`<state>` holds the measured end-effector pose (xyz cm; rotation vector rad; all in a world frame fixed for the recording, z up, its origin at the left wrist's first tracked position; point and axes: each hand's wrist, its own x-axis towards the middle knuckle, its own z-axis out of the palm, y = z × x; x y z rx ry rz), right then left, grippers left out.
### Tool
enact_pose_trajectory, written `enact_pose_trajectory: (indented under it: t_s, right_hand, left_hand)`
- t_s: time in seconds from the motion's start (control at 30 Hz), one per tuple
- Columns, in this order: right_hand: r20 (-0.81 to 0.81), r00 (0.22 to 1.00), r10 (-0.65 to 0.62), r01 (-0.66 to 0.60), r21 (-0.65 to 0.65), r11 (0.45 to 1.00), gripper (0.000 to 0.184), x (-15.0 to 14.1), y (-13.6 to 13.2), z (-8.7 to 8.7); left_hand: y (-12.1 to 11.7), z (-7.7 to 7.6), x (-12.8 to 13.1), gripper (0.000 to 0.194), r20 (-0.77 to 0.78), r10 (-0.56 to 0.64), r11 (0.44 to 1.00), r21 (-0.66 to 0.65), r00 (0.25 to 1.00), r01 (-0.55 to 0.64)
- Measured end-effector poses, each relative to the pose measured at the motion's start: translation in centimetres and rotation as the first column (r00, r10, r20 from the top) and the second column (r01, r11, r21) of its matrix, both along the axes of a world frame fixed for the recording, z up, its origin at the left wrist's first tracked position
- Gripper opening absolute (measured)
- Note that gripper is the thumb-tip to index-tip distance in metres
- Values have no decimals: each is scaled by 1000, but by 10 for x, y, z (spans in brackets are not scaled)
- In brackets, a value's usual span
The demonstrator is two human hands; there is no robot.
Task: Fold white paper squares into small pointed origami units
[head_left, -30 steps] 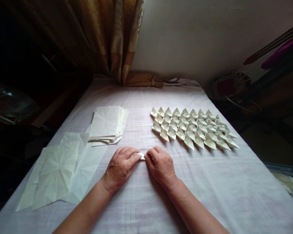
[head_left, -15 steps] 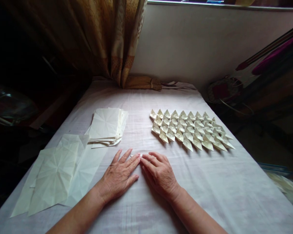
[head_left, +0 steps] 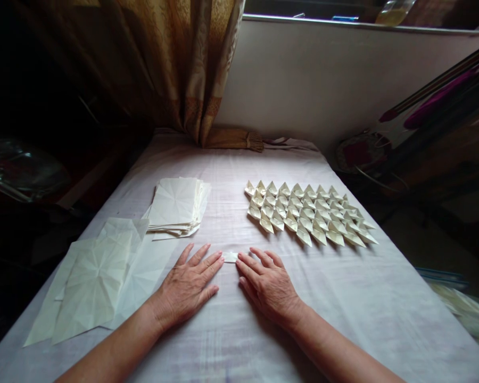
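A small folded piece of white paper (head_left: 230, 257) lies flat on the cloth-covered table (head_left: 227, 340), between my two hands. My left hand (head_left: 187, 284) rests palm down with spread fingers, its index fingertip on the paper's left end. On the other side, my right hand (head_left: 268, 284) lies with fingers stretched out, fingertips pressing the paper's right end. Both ends of the paper are covered by fingertips. Beyond my right hand stand rows of folded paper boats (head_left: 303, 213), set closely side by side.
A stack of creased paper sheets (head_left: 173, 205) sits beyond my left hand. Larger creased sheets (head_left: 98, 276) overlap at the table's left side. A gold curtain (head_left: 195, 69) hangs down to the far edge, before a pale wall (head_left: 287, 80).
My hands have gone from pinching the paper to lying flat, fingers stretched, and have slid apart along it. More of the paper shows between them. The view has tilted up slightly.
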<state>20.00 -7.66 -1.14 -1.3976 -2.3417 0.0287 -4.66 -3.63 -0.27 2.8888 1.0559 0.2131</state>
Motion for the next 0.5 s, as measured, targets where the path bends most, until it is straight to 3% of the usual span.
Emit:
enact_pose_trajectory:
  t_s: [0.23, 0.5]
  right_hand:
    - [62, 995, -77, 83, -104, 991, 41, -23, 1, 9]
    - [39, 989, -143, 145, -50, 988, 33, 1, -7, -3]
  left_hand:
    - [-1, 5, 6, 48, 4, 7, 999, 48, 1000, -7]
    - [-2, 4, 5, 43, -2, 14, 997, 74, 1000, -13]
